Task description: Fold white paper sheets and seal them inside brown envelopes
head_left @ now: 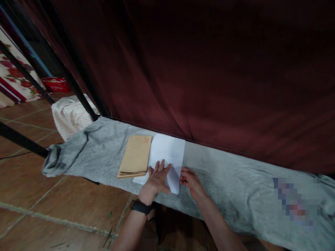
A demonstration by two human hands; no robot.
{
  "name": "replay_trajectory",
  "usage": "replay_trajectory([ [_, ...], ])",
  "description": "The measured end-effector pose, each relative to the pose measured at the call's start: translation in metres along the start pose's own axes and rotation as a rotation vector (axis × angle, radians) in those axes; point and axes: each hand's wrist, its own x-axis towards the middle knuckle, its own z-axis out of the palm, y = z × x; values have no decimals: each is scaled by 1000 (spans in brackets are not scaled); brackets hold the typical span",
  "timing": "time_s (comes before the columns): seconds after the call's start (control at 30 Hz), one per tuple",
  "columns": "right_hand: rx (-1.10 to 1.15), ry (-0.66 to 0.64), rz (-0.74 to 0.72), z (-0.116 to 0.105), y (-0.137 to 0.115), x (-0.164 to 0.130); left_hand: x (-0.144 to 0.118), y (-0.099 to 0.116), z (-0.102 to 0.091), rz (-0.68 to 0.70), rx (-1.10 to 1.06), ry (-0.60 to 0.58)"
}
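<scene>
Both hands press the white paper [167, 153], left hand [157, 179] flat, right hand [190, 181] pinching its edge, long axis running away.

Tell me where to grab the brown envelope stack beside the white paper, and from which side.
Probably the near short edge of the brown envelope stack, coming from the person's side. It lies flat on the grey cloth, and that edge shows layered ends a fingertip could get under. Its right edge abuts the white paper, where the left hand presses flat and the right hand touches the edge.
</scene>
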Motion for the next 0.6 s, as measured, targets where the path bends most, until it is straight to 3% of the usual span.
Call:
replay_trajectory([
  [0.37,42,-24,71,-3,1,-2,-8,4,1,86,29,40],
  [0.6,36,-20,41,-18,7,-8,-15,1,6,186,1,163],
])
